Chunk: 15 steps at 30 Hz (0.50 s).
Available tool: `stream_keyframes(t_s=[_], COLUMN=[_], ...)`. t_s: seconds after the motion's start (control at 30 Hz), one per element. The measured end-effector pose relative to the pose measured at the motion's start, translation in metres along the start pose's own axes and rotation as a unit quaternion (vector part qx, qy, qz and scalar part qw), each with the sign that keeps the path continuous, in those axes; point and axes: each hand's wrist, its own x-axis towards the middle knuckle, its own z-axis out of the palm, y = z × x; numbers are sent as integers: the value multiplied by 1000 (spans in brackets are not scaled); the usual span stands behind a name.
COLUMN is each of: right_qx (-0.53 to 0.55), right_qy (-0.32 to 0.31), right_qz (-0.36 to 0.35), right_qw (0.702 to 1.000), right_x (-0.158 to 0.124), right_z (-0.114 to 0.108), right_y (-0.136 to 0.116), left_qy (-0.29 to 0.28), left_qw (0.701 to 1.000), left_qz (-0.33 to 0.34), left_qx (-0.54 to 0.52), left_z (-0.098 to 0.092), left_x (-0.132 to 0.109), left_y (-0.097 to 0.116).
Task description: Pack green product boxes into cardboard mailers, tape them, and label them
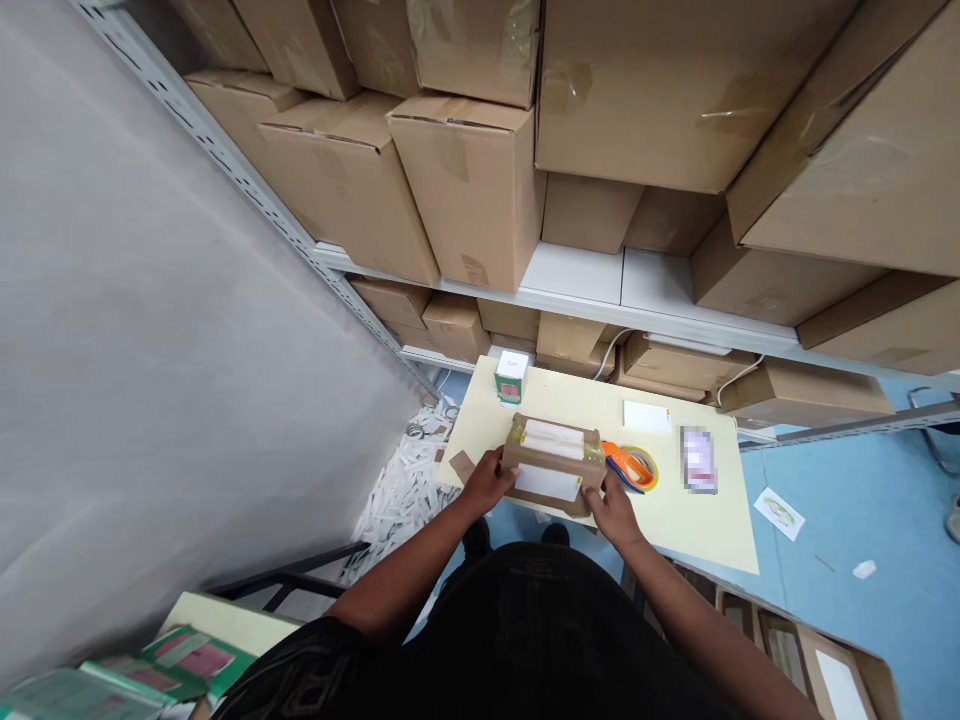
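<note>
A taped brown cardboard box (551, 461) with white labels on two faces is at the front edge of the pale yellow table (697, 530). My left hand (487, 482) grips its left end, and my right hand (613, 508) has its fingers closed on the lower right corner. Just right of the box lie an orange tape dispenser (628, 464) and a roll of yellow tape (651, 470). Behind the box stands a small green and white box (511, 378). Whether the cardboard box rests on the table or is slightly raised, I cannot tell.
Shelves (480, 293) packed with cardboard boxes (465, 180) rise behind the table. A white label stack (646, 416) and a blurred purple item (699, 460) lie on the right. Paper strips (390, 490) litter the floor at left. An open carton (847, 650) stands at lower right.
</note>
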Motion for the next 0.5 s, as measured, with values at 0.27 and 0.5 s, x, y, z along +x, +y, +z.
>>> stream_keyframes(t_s=[0.27, 0.5], right_qx=[-23, 36], right_qy=[-35, -34], right_qz=[150, 140], right_qw=[988, 989], right_x=[44, 49], right_z=[-22, 3], right_y=[-35, 6], left_qy=[-60, -59], left_qw=[991, 981], left_qz=[-109, -146], left_qx=[47, -115], left_z=[-20, -16], left_x=[17, 21], left_y=[11, -34])
